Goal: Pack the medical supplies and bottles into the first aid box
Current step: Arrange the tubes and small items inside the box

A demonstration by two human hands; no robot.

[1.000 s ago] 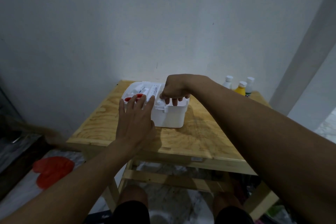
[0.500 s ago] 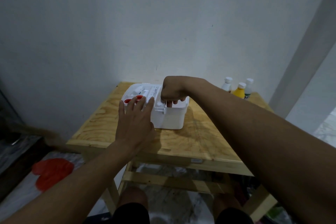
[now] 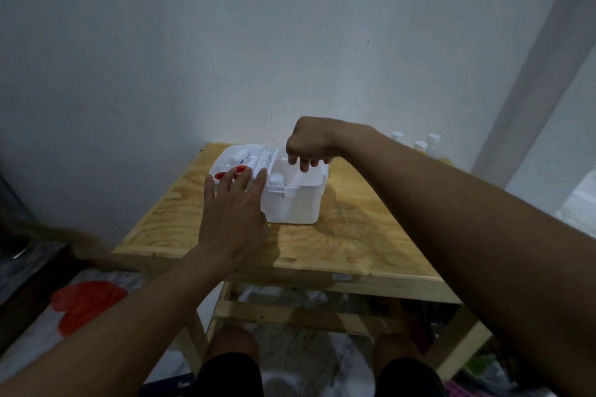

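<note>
A white first aid box [image 3: 295, 205] stands open on the wooden table [image 3: 338, 235]. Its left part holds a tray with two red-capped items [image 3: 229, 172] and white tubes [image 3: 258, 156]; a white bottle cap [image 3: 276, 178] shows in the right compartment. My left hand [image 3: 233, 206] lies flat with straight fingers against the box's near left side, fingertips on the tray. My right hand [image 3: 308, 148] hovers above the right compartment, fingers hanging down and loosely curled, holding nothing that I can see.
Three small bottles [image 3: 421, 145] with white caps stand at the table's far right corner, partly behind my right arm. A grey wall rises right behind the table. A red cloth [image 3: 85, 301] lies on the floor at the left. My knees are under the table's front edge.
My right hand has lifted from the box's rim and now hangs just above the right compartment. My left hand has stayed on the box.
</note>
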